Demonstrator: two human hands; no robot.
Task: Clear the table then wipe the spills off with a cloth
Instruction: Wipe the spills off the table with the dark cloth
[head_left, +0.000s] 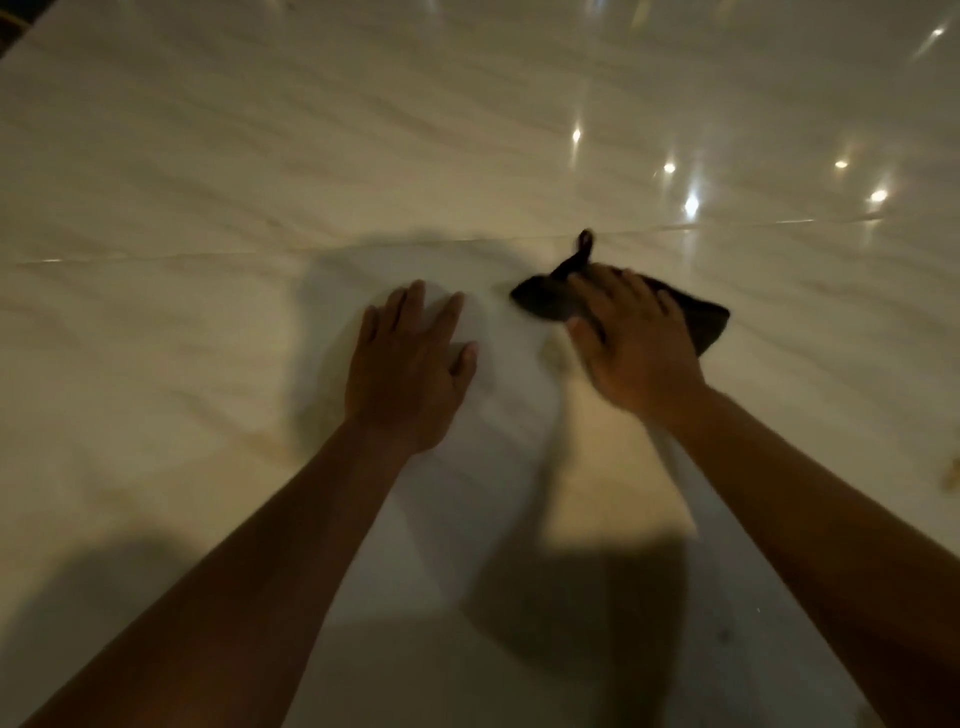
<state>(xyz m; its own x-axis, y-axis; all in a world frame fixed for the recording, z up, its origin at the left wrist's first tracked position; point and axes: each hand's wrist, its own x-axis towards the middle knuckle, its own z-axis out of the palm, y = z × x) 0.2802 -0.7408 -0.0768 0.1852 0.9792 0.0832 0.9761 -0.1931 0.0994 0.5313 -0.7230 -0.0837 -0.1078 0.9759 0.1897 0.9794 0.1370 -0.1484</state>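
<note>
A dark cloth (545, 299) lies flat on the glossy pale marble table (208, 182), right of centre, with a small loop sticking up at its far edge. My right hand (636, 343) presses down on the cloth with fingers spread, covering most of it. My left hand (410, 358) rests flat on the bare tabletop to the cloth's left, fingers straight, holding nothing. A faint smudge (553, 356) shows on the table just beside my right thumb.
A seam line (156, 254) runs across the tabletop beyond my hands. A small yellowish scrap (953, 473) sits at the right edge of view. Ceiling lights reflect off the surface at the far right. Shadows of my arms fall near the front.
</note>
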